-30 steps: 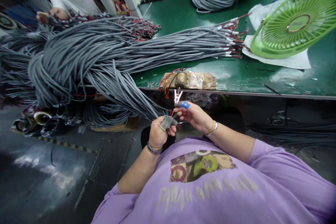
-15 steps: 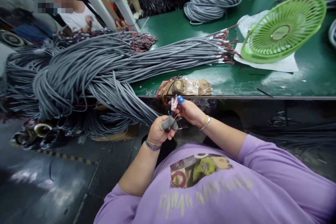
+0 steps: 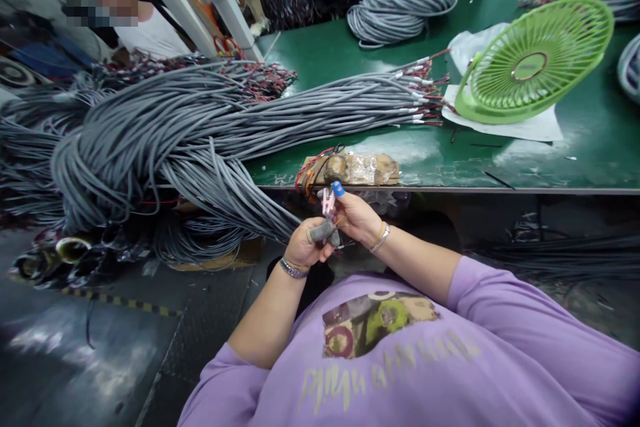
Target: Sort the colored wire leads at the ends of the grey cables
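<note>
Left hand (image 3: 307, 245) holds the thin, multicoloured, plastic-coated wires (image 3: 337, 221) just in front of the brown, oblong, tape-covered board (image 3: 385, 169); right hand (image 3: 357, 217) narrow at their tips, grip unclear. Left steady, right light, strands separate!

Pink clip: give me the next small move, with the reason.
Probably bring the pink clip onto the coloured wires, the left hand steady: the wires stick out from that hand's pinch, and the right hand holds the clip right beside them. Whether they already touch is too small to tell.
</note>
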{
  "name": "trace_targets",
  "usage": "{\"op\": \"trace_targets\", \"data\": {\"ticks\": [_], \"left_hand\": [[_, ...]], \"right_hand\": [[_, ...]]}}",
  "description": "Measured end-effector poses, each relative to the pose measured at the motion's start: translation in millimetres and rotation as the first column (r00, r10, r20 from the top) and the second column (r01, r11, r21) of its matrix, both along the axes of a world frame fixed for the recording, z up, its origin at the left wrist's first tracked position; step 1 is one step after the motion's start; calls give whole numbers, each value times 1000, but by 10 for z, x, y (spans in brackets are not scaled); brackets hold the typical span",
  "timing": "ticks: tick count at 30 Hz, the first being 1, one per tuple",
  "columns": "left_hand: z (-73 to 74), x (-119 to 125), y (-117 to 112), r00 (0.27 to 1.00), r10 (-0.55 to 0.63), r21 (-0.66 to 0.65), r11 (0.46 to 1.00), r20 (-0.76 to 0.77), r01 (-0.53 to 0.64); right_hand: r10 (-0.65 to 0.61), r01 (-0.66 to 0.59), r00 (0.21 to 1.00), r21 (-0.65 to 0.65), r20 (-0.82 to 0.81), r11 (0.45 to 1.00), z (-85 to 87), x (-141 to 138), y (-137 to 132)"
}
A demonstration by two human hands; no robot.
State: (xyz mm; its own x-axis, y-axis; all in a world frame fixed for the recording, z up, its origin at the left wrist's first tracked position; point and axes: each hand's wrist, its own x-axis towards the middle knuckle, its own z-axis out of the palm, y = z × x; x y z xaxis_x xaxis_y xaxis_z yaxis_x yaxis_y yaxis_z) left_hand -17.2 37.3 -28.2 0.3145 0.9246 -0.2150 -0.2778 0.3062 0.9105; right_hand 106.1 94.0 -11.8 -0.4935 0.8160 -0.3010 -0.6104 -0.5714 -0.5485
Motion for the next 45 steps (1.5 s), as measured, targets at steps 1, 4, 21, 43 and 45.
{"op": "trace_targets", "data": {"ticks": [1, 4, 21, 43, 45], "left_hand": [[-2, 3, 1, 1000, -4, -8, 1000, -1, 4], [9, 15, -2, 1000, 4, -20, 1000, 18, -4], [137, 52, -204, 994, 83, 5, 997, -67, -83], [37, 91, -116, 988, 150, 2, 989, 25, -150], [34, 93, -115, 989, 144, 5, 989, 28, -145]], "right_hand": [[-1, 1, 1000, -1, 4, 1000, 4, -1, -2], [11, -11, 1000, -4, 4, 1000, -4, 6, -9], [162, -159, 987, 96, -19, 983, -106, 158, -64], [55, -56, 996, -19, -72, 998, -162, -41, 17], [57, -59, 995, -29, -79, 998, -167, -39, 13]]}}
